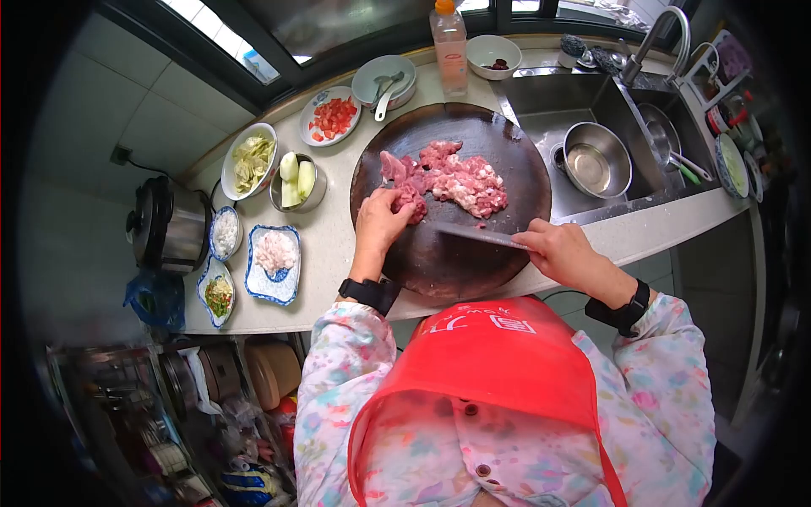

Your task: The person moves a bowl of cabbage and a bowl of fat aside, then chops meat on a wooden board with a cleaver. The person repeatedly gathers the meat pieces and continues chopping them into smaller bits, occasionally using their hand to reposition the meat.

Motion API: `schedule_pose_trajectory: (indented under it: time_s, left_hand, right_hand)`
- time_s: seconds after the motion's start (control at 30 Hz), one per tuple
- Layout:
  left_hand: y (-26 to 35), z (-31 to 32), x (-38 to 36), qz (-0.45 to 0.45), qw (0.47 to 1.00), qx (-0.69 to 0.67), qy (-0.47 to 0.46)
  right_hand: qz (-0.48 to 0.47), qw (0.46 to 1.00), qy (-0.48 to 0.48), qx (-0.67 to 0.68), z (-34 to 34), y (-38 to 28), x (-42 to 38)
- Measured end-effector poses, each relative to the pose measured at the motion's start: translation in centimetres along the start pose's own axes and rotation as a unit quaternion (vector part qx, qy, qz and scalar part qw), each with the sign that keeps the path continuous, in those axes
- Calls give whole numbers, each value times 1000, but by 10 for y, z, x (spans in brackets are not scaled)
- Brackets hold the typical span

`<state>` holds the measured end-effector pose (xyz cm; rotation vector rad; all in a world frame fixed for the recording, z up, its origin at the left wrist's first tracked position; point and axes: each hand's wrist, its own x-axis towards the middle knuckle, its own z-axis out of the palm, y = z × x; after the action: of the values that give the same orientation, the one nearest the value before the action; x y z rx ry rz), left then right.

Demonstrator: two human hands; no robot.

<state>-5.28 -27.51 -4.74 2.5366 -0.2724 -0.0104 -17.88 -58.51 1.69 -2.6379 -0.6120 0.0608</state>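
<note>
A round, dark chopping board (422, 262) lies on the counter with a pile of raw meat (473, 186) in its middle, partly cut into small bits. My left hand (382, 224) is closed on a larger piece of meat (409, 201) at the pile's left end. In my right hand (564, 253) is a kitchen knife (481, 235), its handle hidden in my grip. The blade is seen almost edge-on over the board, just below the pile and pointing left toward my left hand.
Left of the board stand a plate of chopped red pieces (332, 120), a dish of pale mince (276, 252), a bowl of cut greens (251, 164) and a steel bowl (317, 188). Behind it is a bottle (449, 51); at right, a sink (549, 106) holds a steel pot (621, 160).
</note>
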Motion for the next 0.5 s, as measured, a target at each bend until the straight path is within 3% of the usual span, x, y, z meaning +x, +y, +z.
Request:
schedule_pose_trajectory:
  time_s: [0.03,0.1,0.17,0.23,0.27,0.3,0.37,0.4,0.43,0.5]
  left_hand:
    - [11,-10,3,4,1000,0,0]
    - [31,-30,10,-138,988,60,-44]
    - [26,-29,26,-145,985,86,-31]
    - [4,-12,44,106,981,71,144]
    - [-4,-3,56,156,970,105,155]
    - [-10,-2,65,159,970,103,154]
    - [-22,-4,79,221,961,167,4]
    - [-11,-16,81,158,971,168,-61]
    - [-6,-23,81,159,971,167,-63]
    - [-5,-33,76,21,990,132,-39]
  right_hand:
    - [2,1000,3,-1,3,4,2]
    - [39,999,33,13,12,10,5]
    - [46,998,35,13,18,11,4]
    - [54,998,36,12,19,7,1]
    - [58,998,30,2,18,1,-1]
    - [61,998,22,-7,19,-3,-4]
    - [47,998,33,-12,23,-7,-8]
    - [44,998,31,-23,25,-9,-9]
    - [41,998,29,-32,25,-10,-11]
    - [42,998,38,-27,27,-11,-14]
